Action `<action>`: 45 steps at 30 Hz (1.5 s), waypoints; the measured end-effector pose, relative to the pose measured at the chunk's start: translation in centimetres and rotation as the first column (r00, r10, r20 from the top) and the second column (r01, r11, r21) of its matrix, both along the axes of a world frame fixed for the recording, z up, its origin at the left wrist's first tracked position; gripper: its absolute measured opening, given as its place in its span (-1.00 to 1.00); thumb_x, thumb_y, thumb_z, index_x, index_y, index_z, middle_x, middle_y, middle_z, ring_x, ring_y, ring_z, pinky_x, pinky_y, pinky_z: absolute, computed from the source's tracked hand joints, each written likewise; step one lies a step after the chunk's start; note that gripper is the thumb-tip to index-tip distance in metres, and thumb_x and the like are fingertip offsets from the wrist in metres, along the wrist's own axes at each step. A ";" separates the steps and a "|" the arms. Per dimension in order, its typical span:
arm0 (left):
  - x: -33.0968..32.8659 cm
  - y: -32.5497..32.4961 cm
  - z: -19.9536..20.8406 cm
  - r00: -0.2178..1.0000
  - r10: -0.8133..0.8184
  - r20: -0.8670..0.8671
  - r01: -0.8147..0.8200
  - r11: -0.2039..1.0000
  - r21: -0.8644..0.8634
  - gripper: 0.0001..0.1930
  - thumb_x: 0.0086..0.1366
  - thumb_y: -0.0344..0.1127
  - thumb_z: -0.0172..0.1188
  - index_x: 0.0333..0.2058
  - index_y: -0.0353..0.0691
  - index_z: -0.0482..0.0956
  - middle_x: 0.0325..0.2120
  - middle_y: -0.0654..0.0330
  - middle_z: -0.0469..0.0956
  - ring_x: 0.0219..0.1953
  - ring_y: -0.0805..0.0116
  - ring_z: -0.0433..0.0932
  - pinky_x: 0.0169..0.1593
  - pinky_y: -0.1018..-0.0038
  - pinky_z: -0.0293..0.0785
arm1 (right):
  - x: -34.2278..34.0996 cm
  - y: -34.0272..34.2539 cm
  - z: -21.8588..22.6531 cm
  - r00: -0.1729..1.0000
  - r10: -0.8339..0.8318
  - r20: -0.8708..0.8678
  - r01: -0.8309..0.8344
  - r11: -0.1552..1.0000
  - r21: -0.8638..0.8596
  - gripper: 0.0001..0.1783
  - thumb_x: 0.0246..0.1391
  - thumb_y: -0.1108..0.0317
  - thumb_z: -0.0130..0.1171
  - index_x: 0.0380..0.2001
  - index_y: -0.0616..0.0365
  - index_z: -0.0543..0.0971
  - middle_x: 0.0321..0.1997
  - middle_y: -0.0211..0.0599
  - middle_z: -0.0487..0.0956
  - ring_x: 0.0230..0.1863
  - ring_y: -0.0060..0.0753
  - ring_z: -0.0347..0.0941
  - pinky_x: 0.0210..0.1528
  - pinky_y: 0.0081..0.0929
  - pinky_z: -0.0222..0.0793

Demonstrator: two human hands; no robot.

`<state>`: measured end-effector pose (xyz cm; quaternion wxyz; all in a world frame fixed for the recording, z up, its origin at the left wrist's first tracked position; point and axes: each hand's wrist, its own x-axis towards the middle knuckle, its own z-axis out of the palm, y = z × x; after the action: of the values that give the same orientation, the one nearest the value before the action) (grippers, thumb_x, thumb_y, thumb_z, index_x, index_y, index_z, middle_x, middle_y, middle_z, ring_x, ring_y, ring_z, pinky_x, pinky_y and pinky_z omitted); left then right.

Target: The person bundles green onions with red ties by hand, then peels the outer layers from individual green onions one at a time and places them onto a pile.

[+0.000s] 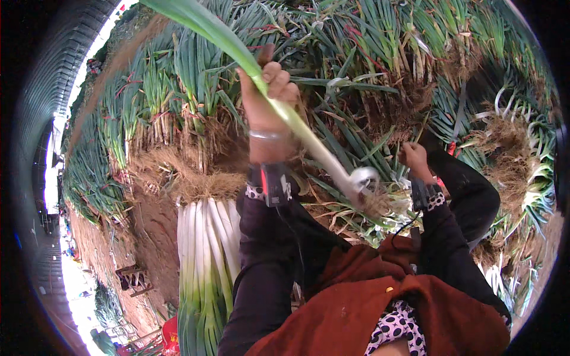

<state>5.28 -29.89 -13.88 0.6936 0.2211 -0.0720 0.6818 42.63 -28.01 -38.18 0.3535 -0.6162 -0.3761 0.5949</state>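
1. Fingers (285,89) of the left hand (267,113) wrap around one long leek (317,149).
2. Its hairy roots (374,204) point down right, its green top (208,29) up left.
3. The right hand (415,159) has curled fingers; I cannot tell if they hold anything.
4. A row of leeks (205,261) lies by the left sleeve (264,267).
5. Leafy bunches (193,74) sit beyond both hands.

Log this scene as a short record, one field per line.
Left hand: closed around a long green onion
Held onion: slanted, leaves toward upper left, roots toward lower right
Right hand: fingers curled; whether it grips anything is unclear
Left of left forearm: pale-stalked onions side by side, roots away from the person
Beyond: leafy onion bundles, some with red ties
Far right: more onions with matted brown roots
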 end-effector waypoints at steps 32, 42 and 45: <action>3.3 1.7 -0.3 0.958 -0.235 0.166 0.235 0.972 0.019 -0.58 0.28 0.00 -0.11 -0.04 -0.17 0.36 -0.60 0.37 0.24 -0.66 0.56 0.13 -0.60 0.59 0.08 | -12.0 -9.5 19.9 0.582 0.802 -0.133 -0.767 0.596 0.236 -0.67 0.16 0.16 -0.13 -0.13 0.14 0.36 -0.46 -0.44 0.44 -0.52 -0.59 0.36 -0.46 -0.55 0.29; -5.9 3.3 0.3 0.999 0.044 -0.013 -0.046 0.989 -0.139 -0.64 0.25 -0.04 -0.07 -0.25 -0.27 0.36 -0.54 0.32 0.24 -0.56 0.48 0.21 -0.48 0.54 0.19 | 1.3 -11.9 12.3 0.474 0.799 0.370 -0.822 0.552 -0.138 -0.71 0.04 0.22 0.03 -0.39 0.28 0.53 -0.45 -0.22 0.53 -0.34 -0.39 0.44 -0.23 -0.44 0.32; -1.3 2.0 1.0 0.960 0.208 -0.186 -0.237 0.960 -0.147 -0.69 0.24 -0.13 -0.18 -0.20 -0.25 0.32 -0.44 0.25 0.33 -0.47 0.39 0.25 -0.38 0.43 0.25 | -1.0 -7.8 14.8 0.576 0.618 0.535 -0.760 0.646 0.071 -0.54 0.07 0.22 0.05 -0.04 0.32 0.37 -0.05 -0.04 0.44 0.04 -0.30 0.33 0.07 -0.44 0.19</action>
<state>4.01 -27.93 -12.91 0.6320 0.2253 0.0700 0.7382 41.68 -35.78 -23.39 0.0766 -0.4811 -0.7443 0.4569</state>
